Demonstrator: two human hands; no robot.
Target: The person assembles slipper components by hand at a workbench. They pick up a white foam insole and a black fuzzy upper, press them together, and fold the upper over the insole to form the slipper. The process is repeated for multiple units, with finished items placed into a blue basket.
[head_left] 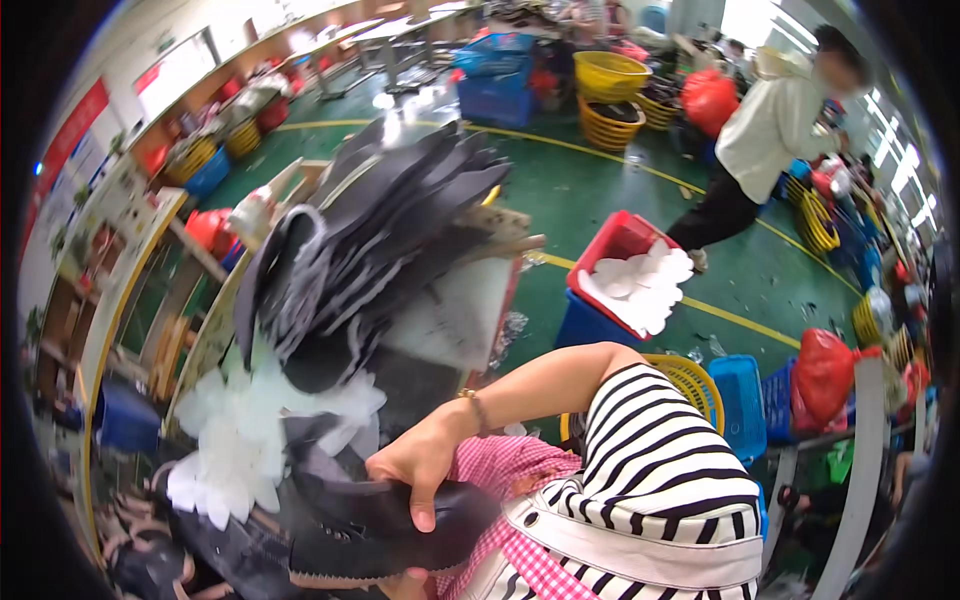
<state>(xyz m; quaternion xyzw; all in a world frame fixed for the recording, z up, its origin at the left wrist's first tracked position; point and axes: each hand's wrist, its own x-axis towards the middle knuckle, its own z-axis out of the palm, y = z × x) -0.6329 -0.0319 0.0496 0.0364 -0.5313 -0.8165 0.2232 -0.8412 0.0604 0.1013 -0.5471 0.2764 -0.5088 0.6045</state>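
Observation:
My right hand point(425, 465) reaches across from the right and grips a black ankle boot point(390, 530) by its upper opening. The thumb lies along the boot's outer side and the other fingers go inside. The boot lies on its side, with a pale, serrated sole edge at the bottom. Only a little of my left hand point(408, 582) shows, pressed against the boot from below; the rest is out of frame. Just beyond lie loose thin white rounded pieces point(235, 440). A tall stack of dark grey sole-shaped sheets point(380, 220) rises behind them on the bench.
More black boots point(150, 550) fill the lower left. A red bin point(605, 245) of white pieces stands on a blue one to the right, near a yellow basket point(690, 380). A co-worker in a pale jacket point(770, 120) walks at the upper right. Wooden racks point(120, 300) line the left.

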